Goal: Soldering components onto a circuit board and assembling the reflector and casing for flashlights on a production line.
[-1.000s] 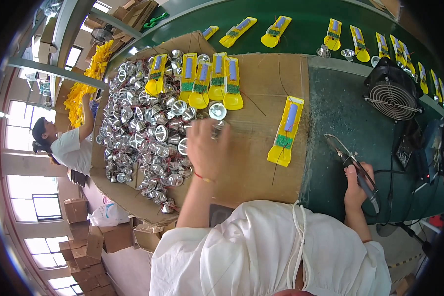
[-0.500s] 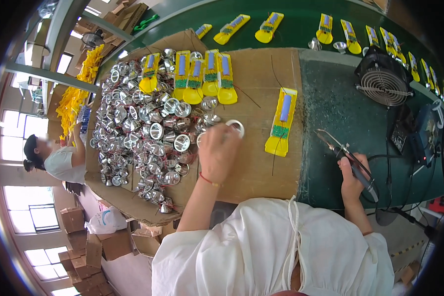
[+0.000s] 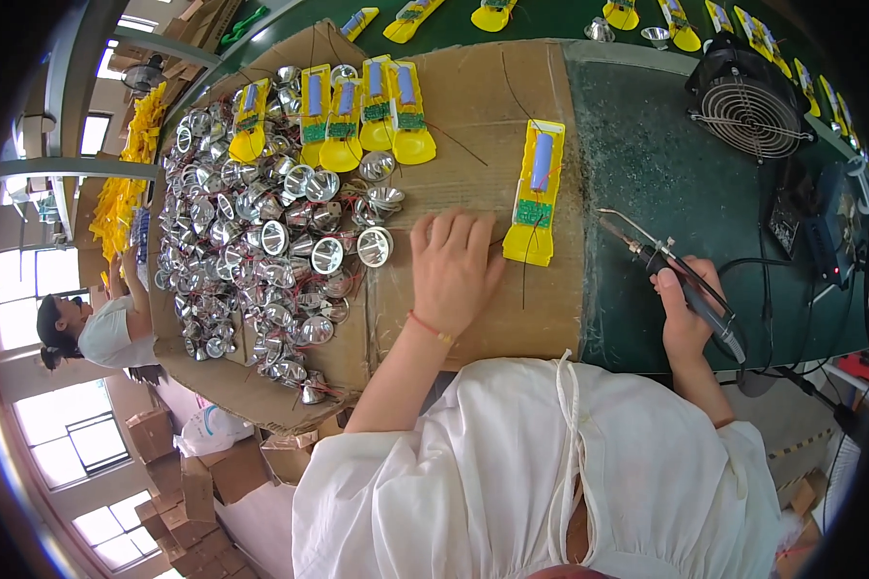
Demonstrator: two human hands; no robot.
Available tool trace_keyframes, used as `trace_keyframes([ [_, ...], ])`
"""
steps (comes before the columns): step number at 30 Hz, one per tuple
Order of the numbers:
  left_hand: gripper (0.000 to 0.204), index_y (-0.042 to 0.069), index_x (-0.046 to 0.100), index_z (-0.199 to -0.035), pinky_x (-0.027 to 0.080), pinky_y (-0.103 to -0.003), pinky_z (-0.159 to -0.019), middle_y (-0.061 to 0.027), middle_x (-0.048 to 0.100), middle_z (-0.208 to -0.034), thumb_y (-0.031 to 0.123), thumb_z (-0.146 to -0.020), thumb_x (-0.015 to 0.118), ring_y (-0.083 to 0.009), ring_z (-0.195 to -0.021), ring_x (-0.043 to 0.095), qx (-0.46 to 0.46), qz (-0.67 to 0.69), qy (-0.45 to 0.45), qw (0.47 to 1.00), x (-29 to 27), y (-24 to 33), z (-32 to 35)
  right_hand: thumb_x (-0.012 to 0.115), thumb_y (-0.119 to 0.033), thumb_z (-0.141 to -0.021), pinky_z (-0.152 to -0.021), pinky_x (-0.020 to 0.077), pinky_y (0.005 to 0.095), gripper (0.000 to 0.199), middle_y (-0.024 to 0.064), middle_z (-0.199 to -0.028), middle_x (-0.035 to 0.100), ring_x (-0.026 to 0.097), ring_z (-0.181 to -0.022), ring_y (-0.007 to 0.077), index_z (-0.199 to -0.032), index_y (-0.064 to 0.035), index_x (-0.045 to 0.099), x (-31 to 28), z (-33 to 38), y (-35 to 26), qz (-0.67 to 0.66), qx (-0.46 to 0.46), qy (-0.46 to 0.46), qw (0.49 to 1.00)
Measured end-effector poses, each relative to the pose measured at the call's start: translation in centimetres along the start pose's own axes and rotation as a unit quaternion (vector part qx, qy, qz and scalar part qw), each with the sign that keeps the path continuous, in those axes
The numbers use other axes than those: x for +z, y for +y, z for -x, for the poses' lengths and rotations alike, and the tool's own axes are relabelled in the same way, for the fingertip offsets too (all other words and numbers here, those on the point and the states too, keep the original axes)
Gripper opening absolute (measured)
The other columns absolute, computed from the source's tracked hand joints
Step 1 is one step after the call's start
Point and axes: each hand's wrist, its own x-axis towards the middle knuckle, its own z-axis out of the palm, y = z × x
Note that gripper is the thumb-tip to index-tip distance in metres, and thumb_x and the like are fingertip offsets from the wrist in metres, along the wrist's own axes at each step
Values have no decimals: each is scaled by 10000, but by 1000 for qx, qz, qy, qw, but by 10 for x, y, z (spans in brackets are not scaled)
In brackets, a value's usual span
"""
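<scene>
My left hand (image 3: 454, 268) lies palm down on the cardboard sheet (image 3: 434, 333), its fingers forward and slightly bent; nothing shows in it, though the palm side is hidden. Just right of it lies a yellow flashlight casing (image 3: 529, 230) holding a purple battery (image 3: 542, 161) and a green circuit board (image 3: 533, 212), with thin wires. Left of the hand sits a silver reflector cup with a white rim (image 3: 375, 247), beside a heap of reflectors (image 3: 251, 222). My right hand (image 3: 687, 314) grips a soldering iron (image 3: 710, 311), its tip pointing up-left over the green mat.
Several casings with batteries (image 3: 346, 125) rest on the heap's far edge. More yellow casings (image 3: 492, 13) line the far shelf. A black fan (image 3: 748, 106) and a soldering station (image 3: 826, 236) stand at right. Beyond the heap at left, a person (image 3: 116, 328) works beside yellow parts (image 3: 130, 179).
My left hand has moved from the white-rimmed reflectors at the heap's edge rightward, toward the single casing, and lowered flat. The view has shifted; my right hand keeps its hold on the soldering iron.
</scene>
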Motion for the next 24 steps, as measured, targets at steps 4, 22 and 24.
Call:
trace_keyframes([
  [4, 58, 88, 603, -730, 400, -367, -763, -43, 599, -717, 107, -727, 658, -217, -724, 558, -45, 85, 98, 991, 12, -10, 2, 658, -50, -778, -552, 377, 197, 157, 46, -725, 548, 462, -598, 69, -857, 9, 536, -2, 4, 3, 40, -23, 6, 999],
  [22, 62, -2, 647, -749, 452, -263, -550, -83, 571, -759, 55, -744, 670, -162, -612, 559, -236, 409, 20, 881, 12, 14, 0, 663, -60, -770, -535, 376, 218, 155, 60, -725, 555, 461, -596, 78, -824, 13, 537, 33, -6, -15, 49, -41, -116, 991],
  [24, 61, -2, 648, -749, 453, -261, -549, -83, 572, -756, 54, -743, 670, -162, -610, 560, -234, 413, 20, 880, 12, 13, 1, 672, -64, -770, -521, 396, 218, 150, 54, -694, 564, 488, -578, 73, -806, 6, 544, 36, -8, -18, 45, -49, -107, 992],
])
